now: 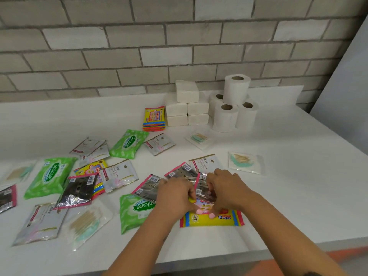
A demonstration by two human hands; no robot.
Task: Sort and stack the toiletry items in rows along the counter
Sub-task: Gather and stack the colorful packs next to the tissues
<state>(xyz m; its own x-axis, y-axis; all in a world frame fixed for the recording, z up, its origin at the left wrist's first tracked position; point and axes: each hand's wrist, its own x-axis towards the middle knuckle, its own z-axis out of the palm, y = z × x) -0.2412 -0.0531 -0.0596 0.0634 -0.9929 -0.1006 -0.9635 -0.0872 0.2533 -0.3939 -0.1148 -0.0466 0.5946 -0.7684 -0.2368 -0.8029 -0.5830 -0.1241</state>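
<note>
Both hands meet over a yellow baby-wipes pack [225, 218] near the counter's front edge. My left hand [175, 198] curls its fingers over the pack's upper left, thumb down on it. My right hand [225, 188] curls round a silver sachet with a pink edge [203, 189] lying on the same pack. More silver sachets [147, 186] lie just left of my hands. Green Sanicare packs [137, 211], Dove sachets [118, 175] and cotton-bud bags [244, 162] are scattered over the white counter [298, 186].
At the back stand stacked tissue packs [186, 105], toilet rolls [232, 104] and a pile of yellow wipes packs [154, 118]. A brick wall [139, 46] runs behind the counter. The counter's front edge [219, 261] is close below my forearms.
</note>
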